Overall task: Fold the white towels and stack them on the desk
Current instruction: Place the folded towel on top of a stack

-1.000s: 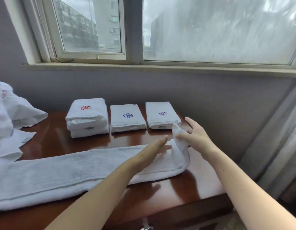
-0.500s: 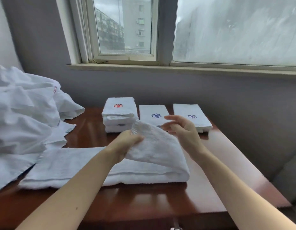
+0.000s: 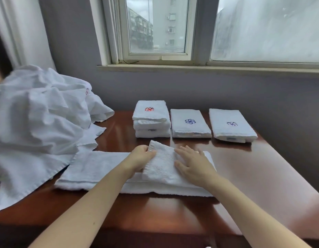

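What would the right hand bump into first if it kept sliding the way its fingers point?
Probably the stack with the red logo, past the edge of the towel the right hand presses on. Depth is unclear; it might hit the blue-logo towel beside it.

Pinches the towel [image 3: 162, 170] edge in the left grip [image 3: 140, 159], thumb on top, fingers curled. Presses flat with the right grip [image 3: 191, 164] just beside it, fingers straight and spread.
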A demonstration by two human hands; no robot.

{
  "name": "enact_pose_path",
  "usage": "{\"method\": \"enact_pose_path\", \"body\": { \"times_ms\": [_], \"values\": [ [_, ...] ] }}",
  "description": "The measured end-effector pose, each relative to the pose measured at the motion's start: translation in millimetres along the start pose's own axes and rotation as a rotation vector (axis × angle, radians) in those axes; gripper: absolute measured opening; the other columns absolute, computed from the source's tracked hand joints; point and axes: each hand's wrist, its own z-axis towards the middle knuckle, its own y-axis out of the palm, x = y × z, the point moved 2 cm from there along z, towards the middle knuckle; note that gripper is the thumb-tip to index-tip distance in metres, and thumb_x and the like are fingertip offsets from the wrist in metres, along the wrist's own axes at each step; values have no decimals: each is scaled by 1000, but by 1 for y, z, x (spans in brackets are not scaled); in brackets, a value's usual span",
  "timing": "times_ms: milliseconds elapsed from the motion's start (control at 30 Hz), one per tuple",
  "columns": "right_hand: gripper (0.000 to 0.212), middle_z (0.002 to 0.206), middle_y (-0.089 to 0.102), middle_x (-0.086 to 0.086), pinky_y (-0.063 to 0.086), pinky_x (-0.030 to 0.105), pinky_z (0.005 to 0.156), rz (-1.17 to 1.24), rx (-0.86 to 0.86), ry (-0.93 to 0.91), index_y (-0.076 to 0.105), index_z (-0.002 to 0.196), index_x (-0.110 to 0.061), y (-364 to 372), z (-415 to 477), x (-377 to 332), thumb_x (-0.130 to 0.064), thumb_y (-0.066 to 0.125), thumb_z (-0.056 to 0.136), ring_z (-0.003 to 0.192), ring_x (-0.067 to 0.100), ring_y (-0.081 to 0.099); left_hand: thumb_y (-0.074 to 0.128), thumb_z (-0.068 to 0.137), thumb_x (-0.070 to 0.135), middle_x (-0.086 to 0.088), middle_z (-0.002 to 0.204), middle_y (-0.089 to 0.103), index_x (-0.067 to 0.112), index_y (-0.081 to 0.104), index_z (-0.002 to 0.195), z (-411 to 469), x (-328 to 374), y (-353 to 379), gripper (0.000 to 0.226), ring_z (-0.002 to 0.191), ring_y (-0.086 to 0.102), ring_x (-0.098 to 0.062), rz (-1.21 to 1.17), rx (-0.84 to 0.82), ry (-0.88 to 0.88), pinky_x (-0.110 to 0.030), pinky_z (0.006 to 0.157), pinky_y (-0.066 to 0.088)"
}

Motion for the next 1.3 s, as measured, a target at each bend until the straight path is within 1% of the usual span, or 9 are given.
{"method": "enact_pose_path", "body": {
  "times_ms": [133,333,433,533,633,733,833,933,1300],
  "values": [
    [44,151,42,-5,-6,44,120,-45,-18,19,40,145,-26,0,-2,13,-40,36,103,148,14,21,52,101,20,8,66,70,10,64,98,1,0,5,16,55,66,-5,-67,-60,-32,-20,49,49],
    [52,160,28,-9,-12,45,119,-112,-61,50,29,153,-26,-3,-8,36,-44,27,104,150,10,13,54,100,21,-4,97,74,7,63,114,4,-3,17,22,80,72,-15,-48,-74,-81,-27,63,55],
    [59,164,13,-7,-19,46,117,-159,-116,85,19,156,-27,-4,-11,43,-53,20,102,151,10,0,58,92,30,1,104,68,14,56,114,3,-3,21,27,89,67,-14,283,47,6,-33,73,56],
    [70,165,-2,-5,-24,50,114,-245,-169,114,5,158,-26,-1,-12,43,-62,13,98,150,14,-14,61,84,36,9,111,58,24,40,128,-4,3,20,50,96,60,-14,741,225,127,-32,68,46],
    [73,165,-7,-3,-28,51,111,-287,-130,119,1,158,-20,-1,-11,37,-61,12,98,150,14,-18,59,87,28,2,138,39,28,26,147,-7,8,26,69,125,43,-20,879,283,352,-33,90,41],
    [64,165,3,-5,-25,45,114,-283,-17,20,6,158,-20,1,-9,26,-50,16,103,151,9,-10,46,100,34,5,155,32,29,37,148,-9,9,43,49,147,20,-18,946,143,517,-36,118,20],
    [56,165,10,-5,-13,41,120,-227,-53,-49,13,157,-27,9,-10,19,-46,19,104,151,9,-1,24,104,48,3,165,12,31,21,156,-4,-8,58,54,153,-1,-18,1111,11,418,-43,123,0],
    [56,165,8,2,-10,39,121,-210,-69,25,14,156,-36,17,-10,21,-51,17,102,152,17,0,19,103,52,3,166,-3,34,7,157,3,-21,57,58,152,-9,-14,1068,-7,319,-42,123,-4],
    [64,166,1,3,-15,44,120,-222,-104,136,8,156,-38,14,-8,20,-61,16,97,152,22,-8,13,97,66,4,166,-1,28,5,158,-12,-40,18,72,152,-5,-9,1039,43,314,-34,123,-3]
  ]
}}
